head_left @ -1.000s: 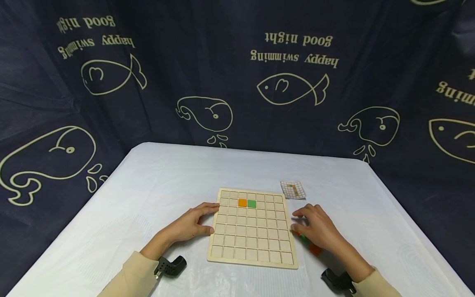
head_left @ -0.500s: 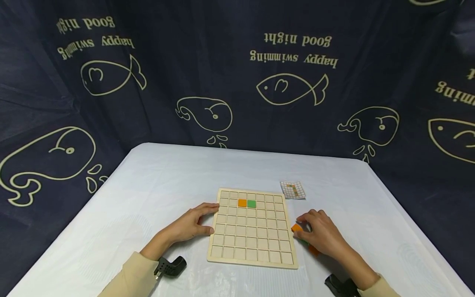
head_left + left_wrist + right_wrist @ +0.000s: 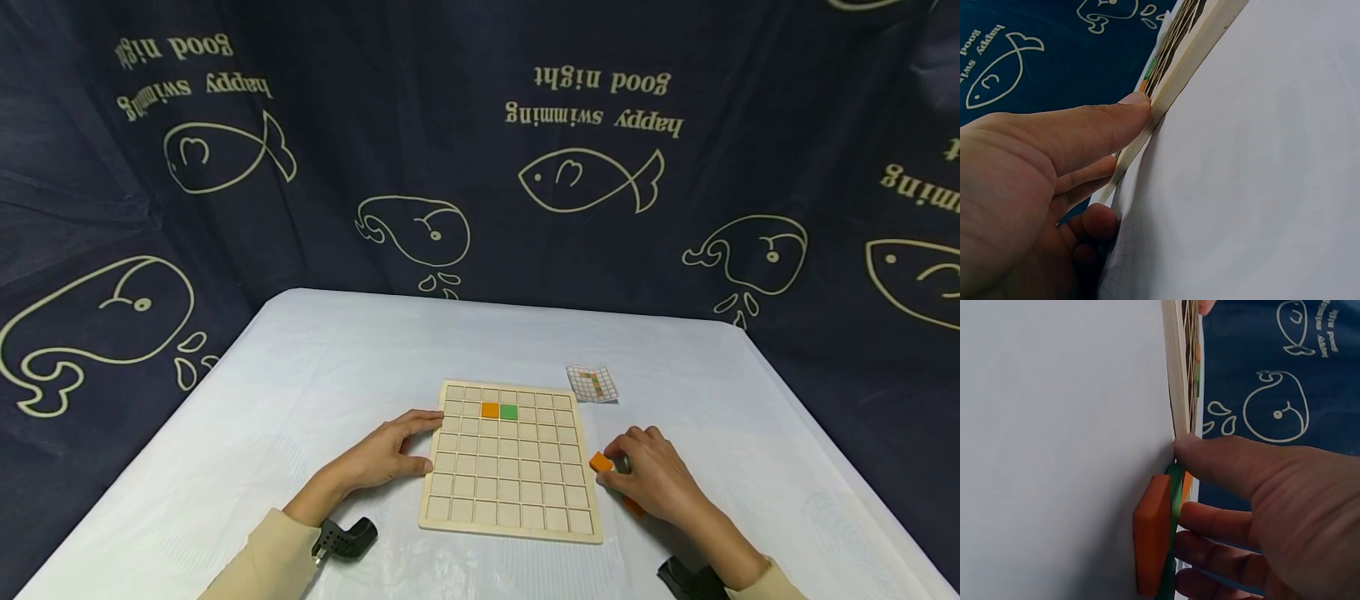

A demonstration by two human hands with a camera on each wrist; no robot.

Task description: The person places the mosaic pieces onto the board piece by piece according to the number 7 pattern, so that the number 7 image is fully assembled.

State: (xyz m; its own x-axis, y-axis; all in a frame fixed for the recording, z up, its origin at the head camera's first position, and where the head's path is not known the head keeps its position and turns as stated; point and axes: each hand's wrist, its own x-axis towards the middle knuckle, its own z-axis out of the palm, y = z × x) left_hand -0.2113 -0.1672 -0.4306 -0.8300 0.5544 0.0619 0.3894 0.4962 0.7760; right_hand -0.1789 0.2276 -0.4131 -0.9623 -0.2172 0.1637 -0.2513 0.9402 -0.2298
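A wooden grid board [image 3: 487,465] lies flat on the table, with an orange tile [image 3: 490,410] and a green tile [image 3: 508,412] side by side in its second row. My left hand [image 3: 390,454] rests against the board's left edge, thumb and fingertips touching it. Beside the right edge, my right hand [image 3: 651,471] bends over loose tiles. Its thumb and index finger pinch a loose orange tile [image 3: 598,462], partly covering it. The right wrist view shows another orange tile [image 3: 1154,537] nearer the camera and green tile edges [image 3: 1175,494] behind it; the hand hides some of these.
A small pattern card [image 3: 592,385] with a printed grid lies past the board's far right corner. White cloth [image 3: 360,358] covers the table. Behind it hangs a dark blue curtain [image 3: 480,267] with fish and whale drawings.
My right hand has drawn back slightly rightward and its thumb and index finger have closed in. The loose orange tile has come into fuller view near the fingertips. My left hand stays put.
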